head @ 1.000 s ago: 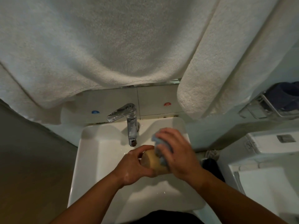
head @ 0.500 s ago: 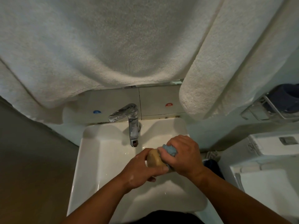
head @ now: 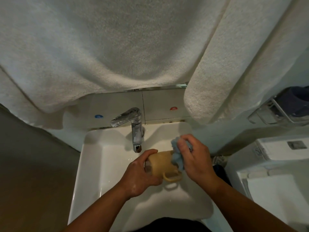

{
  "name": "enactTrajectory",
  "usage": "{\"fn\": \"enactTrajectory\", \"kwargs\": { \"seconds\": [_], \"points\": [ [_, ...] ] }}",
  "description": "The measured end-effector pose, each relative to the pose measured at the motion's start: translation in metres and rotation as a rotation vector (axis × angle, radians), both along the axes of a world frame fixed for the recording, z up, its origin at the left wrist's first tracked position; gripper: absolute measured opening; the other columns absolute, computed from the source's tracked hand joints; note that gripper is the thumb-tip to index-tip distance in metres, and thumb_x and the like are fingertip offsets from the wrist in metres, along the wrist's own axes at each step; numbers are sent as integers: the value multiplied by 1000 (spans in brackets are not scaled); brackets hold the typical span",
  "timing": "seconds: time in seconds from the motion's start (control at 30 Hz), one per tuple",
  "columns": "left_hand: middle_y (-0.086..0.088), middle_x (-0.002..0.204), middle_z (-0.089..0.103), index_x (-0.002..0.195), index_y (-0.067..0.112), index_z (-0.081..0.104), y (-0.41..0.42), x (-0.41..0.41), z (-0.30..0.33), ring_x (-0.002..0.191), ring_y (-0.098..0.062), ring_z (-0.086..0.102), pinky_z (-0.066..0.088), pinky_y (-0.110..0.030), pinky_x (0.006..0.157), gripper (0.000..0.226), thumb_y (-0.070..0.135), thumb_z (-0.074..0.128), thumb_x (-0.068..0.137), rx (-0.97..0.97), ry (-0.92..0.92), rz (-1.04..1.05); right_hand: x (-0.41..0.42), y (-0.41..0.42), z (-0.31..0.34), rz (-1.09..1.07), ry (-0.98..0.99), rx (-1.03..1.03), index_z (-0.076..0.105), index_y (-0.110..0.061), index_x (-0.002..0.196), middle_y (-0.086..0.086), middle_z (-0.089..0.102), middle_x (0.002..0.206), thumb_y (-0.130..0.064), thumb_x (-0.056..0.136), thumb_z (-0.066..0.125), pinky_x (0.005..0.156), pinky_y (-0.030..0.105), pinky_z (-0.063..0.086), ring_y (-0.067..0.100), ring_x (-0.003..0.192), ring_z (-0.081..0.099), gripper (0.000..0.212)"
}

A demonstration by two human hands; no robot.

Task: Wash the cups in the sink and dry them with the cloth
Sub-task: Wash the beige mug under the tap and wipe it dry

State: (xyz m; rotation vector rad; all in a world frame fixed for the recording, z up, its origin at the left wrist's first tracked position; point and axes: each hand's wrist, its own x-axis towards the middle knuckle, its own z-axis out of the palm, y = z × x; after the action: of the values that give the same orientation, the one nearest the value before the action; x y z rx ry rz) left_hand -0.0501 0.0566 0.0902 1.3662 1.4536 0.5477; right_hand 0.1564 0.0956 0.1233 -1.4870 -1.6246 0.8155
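Gripping the tan cup [head: 161,164] by its mouth end, the left hand [head: 143,174] holds it on its side over the sink [head: 93,164], near the middle of the basin and just in front of the tap [head: 133,129].

Largest first: the basin sits under the whole job, so a dropped cup would strike hard ceramic. It looks like a stiff, fairly light glazed mug, probably wet and slippery, likely to chip. Its handle [head: 172,177] points toward the near edge, a surer hold than the smooth wall. Smallest, the soft blue cloth [head: 177,156] is bunched in the right hand [head: 195,158], pinched by curled fingers and pressed on the cup's base end.
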Motion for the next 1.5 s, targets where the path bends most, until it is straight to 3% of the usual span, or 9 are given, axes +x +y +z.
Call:
{"fn": "enactTrajectory", "kwargs": {
  "seconds": [0.23,0.47,0.63,0.83,1.0,1.13,1.23,1.37,1.5],
  "points": [
    [17,110,71,123,39,60,-2,11,2,100,-7,69,60,-30,86,74,22,96,61,53,-121,73,-23,-17,-6,486,-421,106,56,-37,132,-13,54,131,-57,97,39,115,33,27,7,122,47,44],
    [16,127,63,141,45,52,-5,13,0,108,-10,67,62,-34,85,102,33,99,51,75,-167,132,-14,-9,-17,227,-379,45,56,-31,130,-10,54,130,-49,98,38,106,41,46,11,119,52,41],
    [16,112,69,125,42,59,-2,9,2,100,-7,68,62,-35,83,85,31,98,51,117,-131,148,-17,-17,-21,391,-482,169,51,-32,139,-7,47,147,-50,101,37,123,49,15,13,142,37,45],
    [12,130,56,133,51,50,-1,10,3,111,-18,63,62,-40,83,94,26,95,55,102,-137,79,-8,-11,-22,100,-147,39,60,-34,131,-11,55,135,-56,91,51,100,4,32,-9,119,47,46],
    [15,141,46,145,58,34,-1,10,12,116,-23,65,61,-34,86,107,30,97,62,-96,-271,-26,-4,-12,-24,65,-187,162,68,-23,124,-5,65,124,-51,90,59,98,4,37,3,110,57,46],
    [-1,131,60,131,29,56,-1,17,18,107,-23,70,62,-40,82,79,30,95,63,-202,-412,174,-8,-15,-23,142,-269,171,66,-24,125,-3,59,131,-48,94,52,107,24,44,9,119,54,42],
    [-5,114,69,114,23,64,-1,21,19,96,-22,72,64,-41,77,56,12,93,67,-166,-354,216,-21,-21,-18,144,-482,142,61,-34,128,-7,54,137,-52,99,33,119,56,25,14,133,47,45],
    [-3,107,71,113,22,63,-5,16,19,93,-22,73,64,-41,74,61,5,93,63,-138,-339,207,-17,-17,-13,360,-491,227,61,-32,129,-8,57,135,-52,102,35,122,53,17,9,129,50,43],
    [2,117,67,117,31,62,-7,10,17,97,-21,73,63,-44,79,78,16,101,52,-93,-317,191,6,-5,-21,190,-365,176,65,-29,125,-9,61,130,-44,102,37,117,53,27,4,125,50,39]
  ]
}}
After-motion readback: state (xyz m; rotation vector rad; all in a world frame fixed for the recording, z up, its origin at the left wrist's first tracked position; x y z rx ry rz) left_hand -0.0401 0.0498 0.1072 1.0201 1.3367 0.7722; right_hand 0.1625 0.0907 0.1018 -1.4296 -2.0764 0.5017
